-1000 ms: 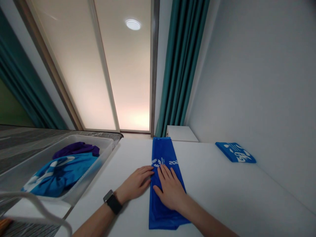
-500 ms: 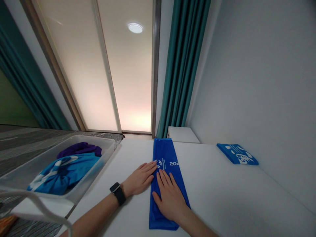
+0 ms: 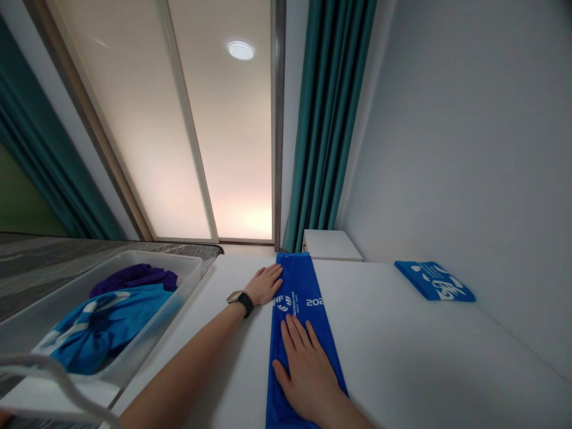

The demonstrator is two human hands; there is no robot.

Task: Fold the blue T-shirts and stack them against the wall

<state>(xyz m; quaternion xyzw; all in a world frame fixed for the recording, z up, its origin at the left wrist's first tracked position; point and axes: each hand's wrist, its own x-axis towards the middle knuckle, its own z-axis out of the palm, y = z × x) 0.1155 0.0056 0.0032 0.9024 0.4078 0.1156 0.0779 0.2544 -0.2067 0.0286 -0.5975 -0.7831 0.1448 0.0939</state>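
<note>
Left hand [image 3: 263,285] lies flat at blue fabric's [image 3: 304,289] far left edge, right hand [image 3: 309,374] flat on its nearer part.

Folded fabric [image 3: 297,275] on the table [image 3: 402,351] lies between a bin [image 3: 193,275] and bundle [image 3: 420,279].

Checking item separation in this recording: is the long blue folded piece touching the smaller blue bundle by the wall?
Apart. The head view shows white tabletop between the long blue folded piece and the smaller blue bundle.
</note>
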